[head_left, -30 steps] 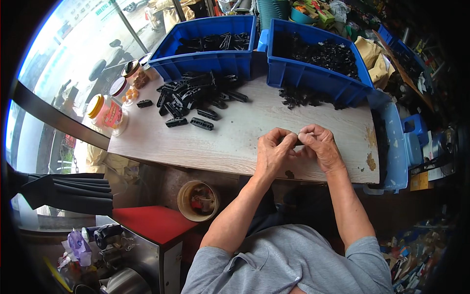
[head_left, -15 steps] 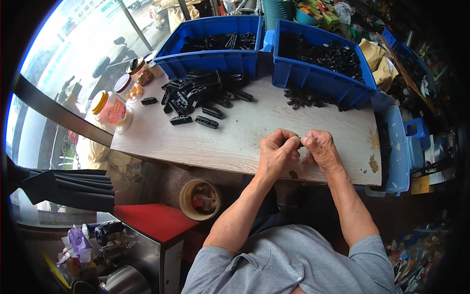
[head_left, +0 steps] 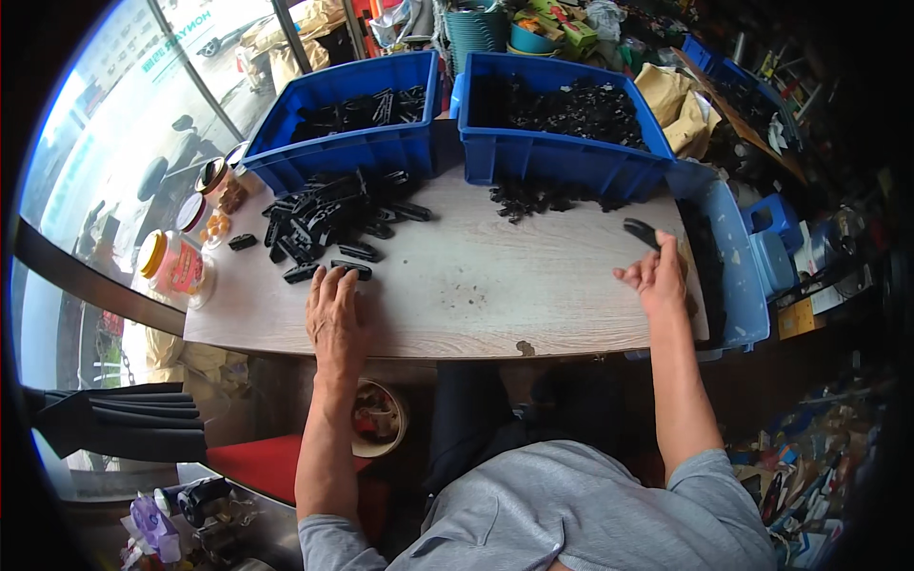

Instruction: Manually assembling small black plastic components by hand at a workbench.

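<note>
At the front edge of a pile of black elongated plastic parts (head_left: pixel 324 214), my left hand (head_left: pixel 335 314) lies over the table with its fingers stretched out. Its fingertips reach one ribbed black part (head_left: pixel 354 269) without visibly gripping it. On the right side of the table, my right hand (head_left: pixel 659 276) pinches a black plastic clip-like piece (head_left: pixel 641 231) between thumb and forefinger, its other fingers loosely curled. The piece points up and to the left, just above the tabletop. A heap of small black pieces (head_left: pixel 533 198) lies in front of the right-hand bin.
Two blue bins (head_left: pixel 343 152) (head_left: pixel 562 157) of black parts stand along the table's far side. Lidded jars (head_left: pixel 176 265) line the left edge. A light-blue crate (head_left: pixel 743 257) sits beside the right end. A bucket (head_left: pixel 395 419) stands below the front edge.
My hands were together at the table's front right, fingers on something small. They are now apart: the left by the pile, the right further right with a black piece. The view has shifted right.
</note>
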Available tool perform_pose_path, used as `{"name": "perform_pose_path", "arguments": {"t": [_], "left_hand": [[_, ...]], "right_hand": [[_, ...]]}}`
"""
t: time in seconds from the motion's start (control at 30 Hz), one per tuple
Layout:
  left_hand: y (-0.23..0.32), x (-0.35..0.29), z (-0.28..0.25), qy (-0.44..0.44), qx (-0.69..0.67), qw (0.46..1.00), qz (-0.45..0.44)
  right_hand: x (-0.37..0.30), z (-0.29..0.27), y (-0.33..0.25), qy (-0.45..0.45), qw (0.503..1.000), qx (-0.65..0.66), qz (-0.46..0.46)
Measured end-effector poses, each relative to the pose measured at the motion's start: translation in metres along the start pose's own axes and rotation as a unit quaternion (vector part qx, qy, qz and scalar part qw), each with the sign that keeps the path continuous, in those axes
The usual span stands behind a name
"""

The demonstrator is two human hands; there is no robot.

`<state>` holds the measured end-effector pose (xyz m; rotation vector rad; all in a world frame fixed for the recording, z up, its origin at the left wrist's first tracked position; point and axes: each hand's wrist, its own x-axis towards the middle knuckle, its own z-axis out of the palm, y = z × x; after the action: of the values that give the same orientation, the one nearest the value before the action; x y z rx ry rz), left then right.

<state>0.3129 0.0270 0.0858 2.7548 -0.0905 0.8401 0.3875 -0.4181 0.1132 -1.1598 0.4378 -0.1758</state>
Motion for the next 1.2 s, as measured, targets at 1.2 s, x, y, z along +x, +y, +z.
{"name": "perform_pose_path", "arguments": {"t": [1.2], "left_hand": [[0.073, 0.021, 0.020, -0.053, -0.087, 0.987, 0.125]], "right_hand": [[0.066, 0.041, -0.015, 0.004, 0.847, -0.511, -0.147]]}}
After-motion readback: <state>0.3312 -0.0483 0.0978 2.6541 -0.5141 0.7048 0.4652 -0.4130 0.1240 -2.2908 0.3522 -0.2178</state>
